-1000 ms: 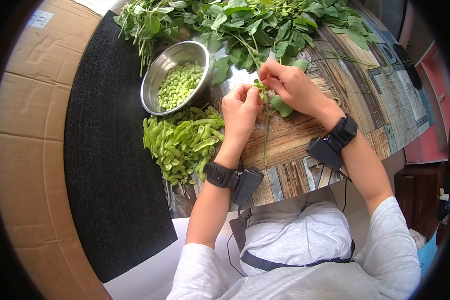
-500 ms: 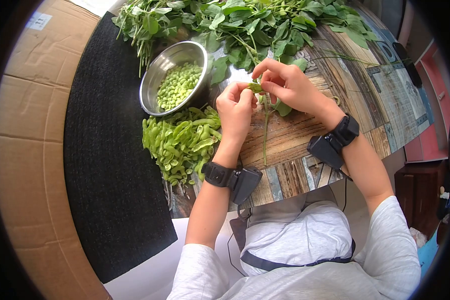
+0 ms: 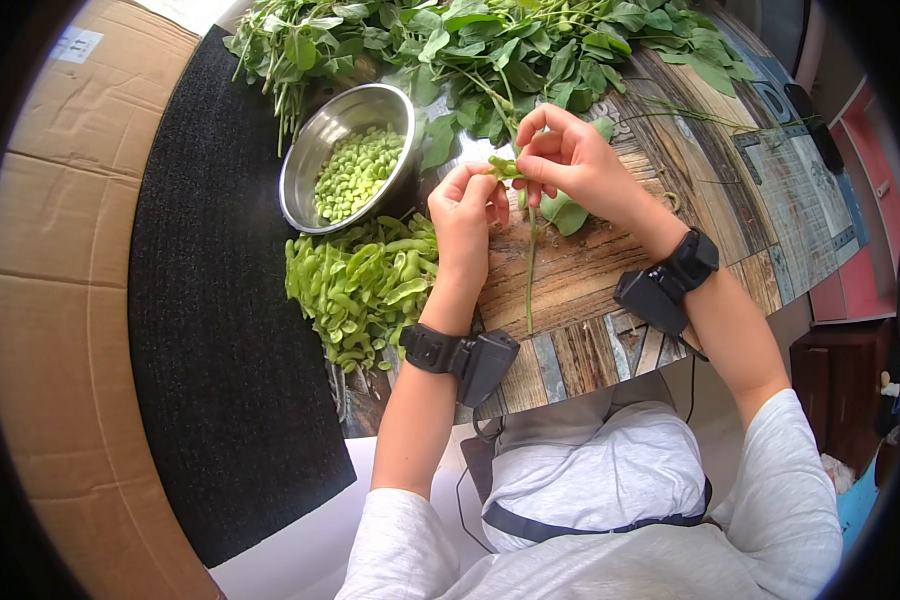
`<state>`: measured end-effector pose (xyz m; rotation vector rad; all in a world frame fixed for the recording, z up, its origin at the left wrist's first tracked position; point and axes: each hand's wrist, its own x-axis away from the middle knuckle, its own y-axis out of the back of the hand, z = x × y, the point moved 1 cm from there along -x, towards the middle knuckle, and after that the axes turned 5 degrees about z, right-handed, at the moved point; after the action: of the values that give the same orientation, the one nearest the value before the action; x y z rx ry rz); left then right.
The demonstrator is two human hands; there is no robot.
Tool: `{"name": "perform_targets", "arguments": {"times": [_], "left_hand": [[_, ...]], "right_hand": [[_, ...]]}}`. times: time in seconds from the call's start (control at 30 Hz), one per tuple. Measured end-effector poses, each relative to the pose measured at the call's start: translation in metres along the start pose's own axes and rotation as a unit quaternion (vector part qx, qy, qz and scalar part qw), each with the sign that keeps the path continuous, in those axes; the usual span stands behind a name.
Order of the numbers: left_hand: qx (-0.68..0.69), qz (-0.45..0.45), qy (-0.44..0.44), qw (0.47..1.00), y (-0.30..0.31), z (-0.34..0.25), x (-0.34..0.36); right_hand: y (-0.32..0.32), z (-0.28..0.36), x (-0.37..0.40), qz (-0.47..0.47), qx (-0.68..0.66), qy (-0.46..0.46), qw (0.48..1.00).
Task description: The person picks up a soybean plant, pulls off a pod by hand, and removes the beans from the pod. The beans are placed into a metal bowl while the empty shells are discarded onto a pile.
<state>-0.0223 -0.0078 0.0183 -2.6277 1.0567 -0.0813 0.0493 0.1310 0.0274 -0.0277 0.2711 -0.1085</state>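
Note:
A green bean pod is pinched between the fingertips of my left hand and my right hand. It looks partly split. Left of my left hand, a metal bowl tilts a little and holds shelled green beans. A pile of flattened green pods lies just below the bowl, beside my left wrist. Under the pod, a plant stem with a leaf rests on the wooden-patterned table.
Leafy bean plants are heaped across the back of the table. A black mat and a cardboard sheet are at the left. A dark object lies near the right edge.
My left hand has shifted slightly left, and my right hand has risen a little. More of the pod shows between my fingertips.

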Motion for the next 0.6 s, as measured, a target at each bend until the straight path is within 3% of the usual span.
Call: {"name": "perform_targets", "arguments": {"times": [0.2, 0.33, 0.4, 0.6], "left_hand": [[-0.117, 0.020, -0.051, 0.992, -0.004, 0.003, -0.001], [-0.080, 0.014, -0.036, 0.996, -0.004, 0.003, 0.000], [-0.085, 0.016, -0.041, 0.995, -0.003, 0.003, 0.000], [-0.092, 0.000, -0.054, 0.994, -0.006, 0.005, 0.000]], "right_hand": [[0.003, -0.001, -0.001, -0.018, 0.028, 0.005, 0.999], [-0.001, 0.001, -0.001, 0.011, 0.018, -0.014, 1.000], [-0.002, 0.002, -0.001, -0.045, 0.027, -0.002, 0.999], [0.003, -0.009, -0.003, -0.061, 0.043, 0.048, 0.996]]}}
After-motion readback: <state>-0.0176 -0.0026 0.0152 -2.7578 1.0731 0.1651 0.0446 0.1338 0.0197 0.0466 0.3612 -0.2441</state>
